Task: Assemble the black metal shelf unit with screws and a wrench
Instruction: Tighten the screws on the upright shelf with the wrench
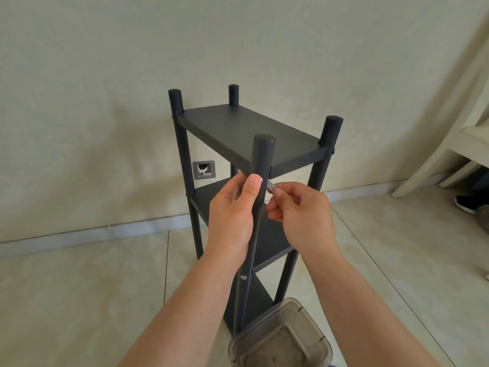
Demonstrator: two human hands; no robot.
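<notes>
The shelf unit stands upright on the floor right in front of the person, its four posts capped and at least three shelves already seated between them, so the job looks far along. The left hand wraps the near post just under the top shelf, fingers curled behind it and the thumb pressed flat on its front, right beside a silver screw head set in the post. The right hand, on the other side of the same post, pinches a small flat silver wrench between thumb and fingertips, its tip pointing toward the screw and lying close beside it; whether the tip is already engaged cannot be told from here. The step in hand appears to be tightening the fastener that fixes the top shelf's near corner to this post. The next move likely calls for seating the wrench squarely on the screw, then turning it in short arcs while the left hand steadies the post against the twist. Another screw head shows lower on the post, below the left wrist, and one at the far right corner. A clear plastic box sits on the floor below the right forearm.
</notes>
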